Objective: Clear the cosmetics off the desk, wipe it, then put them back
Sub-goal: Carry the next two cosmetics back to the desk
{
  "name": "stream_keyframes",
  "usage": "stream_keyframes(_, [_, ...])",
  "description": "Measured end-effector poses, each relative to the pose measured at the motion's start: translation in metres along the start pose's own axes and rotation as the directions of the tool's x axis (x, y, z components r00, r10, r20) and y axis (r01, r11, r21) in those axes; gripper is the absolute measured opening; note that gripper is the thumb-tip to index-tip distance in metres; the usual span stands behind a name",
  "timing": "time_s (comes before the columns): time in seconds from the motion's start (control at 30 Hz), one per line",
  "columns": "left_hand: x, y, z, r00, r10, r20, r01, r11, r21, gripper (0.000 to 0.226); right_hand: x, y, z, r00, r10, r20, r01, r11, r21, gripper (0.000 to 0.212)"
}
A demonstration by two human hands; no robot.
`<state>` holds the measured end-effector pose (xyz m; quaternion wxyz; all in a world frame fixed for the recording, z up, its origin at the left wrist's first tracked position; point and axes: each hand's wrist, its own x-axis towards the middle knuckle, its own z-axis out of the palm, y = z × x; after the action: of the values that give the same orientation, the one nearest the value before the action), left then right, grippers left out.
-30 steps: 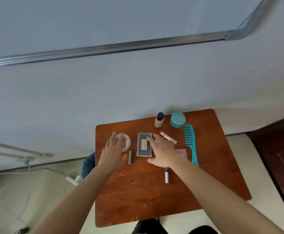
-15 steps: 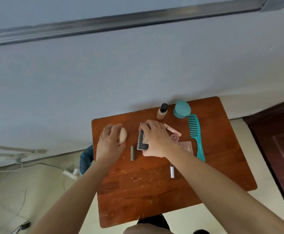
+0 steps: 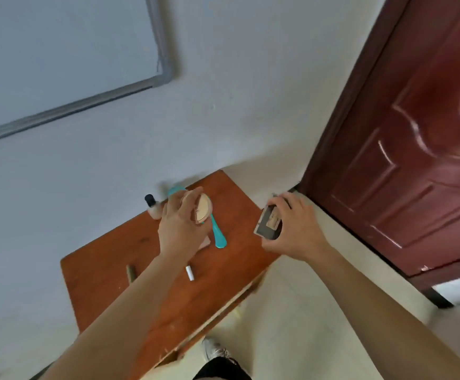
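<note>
My left hand (image 3: 180, 226) is raised above the brown wooden desk (image 3: 108, 283) and grips a round powder compact (image 3: 203, 208). My right hand (image 3: 296, 229) holds a dark rectangular makeup palette (image 3: 267, 223) out past the desk's right edge, over the floor. On the desk lie a teal comb (image 3: 217, 231), a small foundation bottle with a black cap (image 3: 152, 205), an olive lipstick tube (image 3: 131, 271) and a white tube (image 3: 190, 272). A teal jar (image 3: 174, 191) peeks out behind my left hand. Other items under that hand are hidden.
A dark red door (image 3: 415, 149) stands at the right, close to the desk's corner. The pale wall (image 3: 223, 105) runs behind the desk, with a framed whiteboard (image 3: 59, 50) on it. Cream floor (image 3: 278, 311) lies to the right of the desk; my shoe (image 3: 215, 349) shows below.
Both hands have lifted off the desk: the left carries the compact up, the right carries the palette to the right beyond the desk edge. The view has swung right, showing the door.
</note>
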<state>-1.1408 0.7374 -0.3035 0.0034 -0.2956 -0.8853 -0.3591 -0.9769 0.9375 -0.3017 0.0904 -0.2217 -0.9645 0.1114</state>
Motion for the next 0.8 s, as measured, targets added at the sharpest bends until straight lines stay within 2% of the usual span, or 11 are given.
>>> stream_keyframes(0.07, [-0.017, 0.068, 0.016, 0.989, 0.15, -0.004, -0.15, 0.988, -0.04, 0.068, -0.056, 0.043, -0.042, 0.983, 0.127, -0.131, -0.128, 0.992, 0.003, 0.079])
stream_keyframes(0.17, [-0.06, 0.171, 0.045, 0.939, 0.342, 0.025, -0.339, 0.936, -0.094, 0.071, -0.157, 0.104, -0.101, 0.913, 0.289, -0.288, -0.296, 0.955, 0.02, 0.081])
stream_keyframes(0.27, [-0.115, 0.269, 0.08, 0.846, 0.531, 0.04, -0.516, 0.836, -0.187, 0.07, -0.268, 0.158, -0.149, 0.81, 0.417, -0.413, -0.448, 0.894, 0.023, 0.08])
stream_keyframes(0.37, [-0.177, 0.355, 0.113, 0.744, 0.667, 0.041, -0.633, 0.724, -0.273, 0.069, -0.368, 0.202, -0.187, 0.699, 0.519, -0.491, -0.586, 0.81, 0.023, 0.082])
stream_keyframes(0.53, [-0.268, 0.465, 0.164, 0.587, 0.805, 0.084, -0.728, 0.57, -0.381, 0.071, -0.499, 0.253, -0.224, 0.527, 0.615, -0.587, -0.727, 0.683, 0.063, 0.079])
stream_keyframes(0.67, [-0.323, 0.537, 0.21, 0.455, 0.883, 0.115, -0.771, 0.455, -0.445, 0.07, -0.575, 0.293, -0.231, 0.396, 0.689, -0.607, -0.804, 0.58, 0.134, 0.082])
stream_keyframes(0.8, [-0.37, 0.605, 0.278, 0.372, 0.919, 0.126, -0.758, 0.38, -0.53, 0.07, -0.638, 0.348, -0.234, 0.292, 0.74, -0.606, -0.86, 0.48, 0.172, 0.081])
